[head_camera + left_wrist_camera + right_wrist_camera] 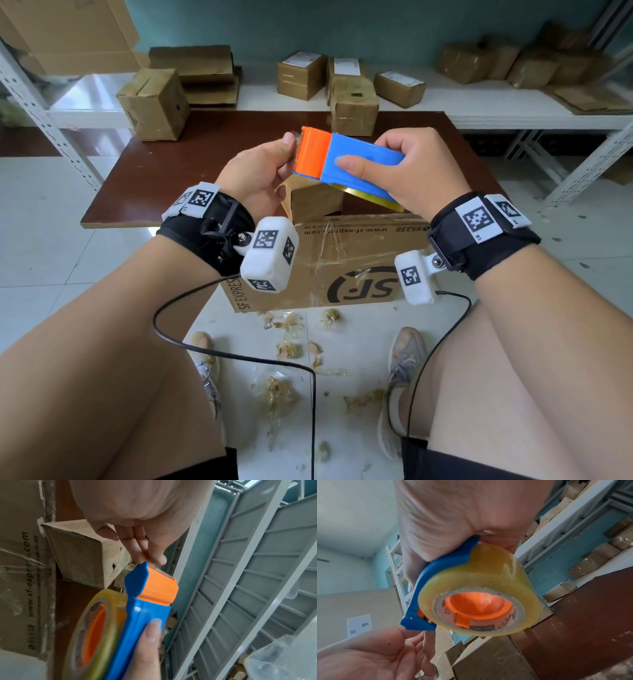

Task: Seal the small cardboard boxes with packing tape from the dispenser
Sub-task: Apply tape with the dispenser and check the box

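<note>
I hold a blue and orange tape dispenser (346, 157) in the air with both hands. My right hand (370, 150) grips its blue body, thumb flat on the side. My left hand (291, 147) pinches the tape end at the orange cutter head. In the left wrist view the left fingertips (154, 557) sit right at the serrated blade of the dispenser (154, 601). The clear yellowish tape roll (479, 588) fills the right wrist view. A small cardboard box (315, 202) stands on the brown table (164, 178) directly beneath the dispenser, partly hidden by my hands.
A large SF Express carton (342, 267) leans against the table's near edge. Two more small boxes (154, 102) (354, 106) stand at the table's far side. Behind is a white shelf (479, 102) with several boxes. Tape scraps (287, 349) litter the floor by my feet.
</note>
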`<state>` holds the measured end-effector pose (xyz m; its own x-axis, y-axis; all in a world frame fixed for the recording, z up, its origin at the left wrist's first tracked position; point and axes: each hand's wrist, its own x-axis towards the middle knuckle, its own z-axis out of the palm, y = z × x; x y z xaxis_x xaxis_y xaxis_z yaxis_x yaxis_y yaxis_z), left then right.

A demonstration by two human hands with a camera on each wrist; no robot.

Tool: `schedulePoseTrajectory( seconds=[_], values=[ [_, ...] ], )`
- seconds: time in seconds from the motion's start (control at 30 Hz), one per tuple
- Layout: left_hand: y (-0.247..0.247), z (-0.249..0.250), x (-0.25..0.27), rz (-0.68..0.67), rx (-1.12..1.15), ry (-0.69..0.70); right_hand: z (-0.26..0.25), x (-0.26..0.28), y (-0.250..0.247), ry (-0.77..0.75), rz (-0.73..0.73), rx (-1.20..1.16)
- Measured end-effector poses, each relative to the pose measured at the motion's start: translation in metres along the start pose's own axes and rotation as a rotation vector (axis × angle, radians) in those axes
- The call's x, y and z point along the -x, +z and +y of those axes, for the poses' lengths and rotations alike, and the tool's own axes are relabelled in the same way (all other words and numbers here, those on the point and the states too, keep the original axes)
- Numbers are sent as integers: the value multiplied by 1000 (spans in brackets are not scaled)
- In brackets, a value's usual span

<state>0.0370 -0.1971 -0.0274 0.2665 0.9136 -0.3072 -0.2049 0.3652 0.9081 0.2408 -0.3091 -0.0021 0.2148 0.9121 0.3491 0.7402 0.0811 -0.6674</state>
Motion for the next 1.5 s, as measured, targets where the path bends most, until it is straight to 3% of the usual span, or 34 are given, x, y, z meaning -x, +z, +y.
schedulePoseTrajectory(
  seconds=[0.1,0.23,0.43,0.57,0.73,0.9,0.97,1.03,1.13,1.2,1.27,1.33,1.4,1.5],
  values=[
    [-10,14,2,73,63,-42,4,3,-7,16,30,17],
    [-25,10,4,5,48,89,11,8,-12,32,84,35],
    [-4,-2,18,-13,-2,337,15,-1,6,86,140,200],
    [8,-12,20,27,-95,538,15,-9,14,176,193,290],
    [30,-19,22,58,-74,607,16,-26,11,283,317,274],
    [38,-10,33,-39,-55,774,58,-48,-5,520,356,313],
    [36,-6,33,-89,-24,740,78,-57,-5,598,332,270],
    [32,-5,27,-108,25,628,92,-65,3,597,213,264],
    [26,-5,17,-95,77,467,92,-67,22,486,-62,334],
    [24,-4,13,-94,93,407,85,-67,30,418,-95,376],
    [21,-3,7,-94,86,378,68,-69,35,370,24,264],
    [19,-2,2,-88,66,374,45,-68,37,336,66,-97],
    [17,-2,-3,-85,32,383,19,-62,41,362,-72,-519],
    [14,-2,-9,-88,-31,406,0,-50,49,335,-236,-678]
  ],
)
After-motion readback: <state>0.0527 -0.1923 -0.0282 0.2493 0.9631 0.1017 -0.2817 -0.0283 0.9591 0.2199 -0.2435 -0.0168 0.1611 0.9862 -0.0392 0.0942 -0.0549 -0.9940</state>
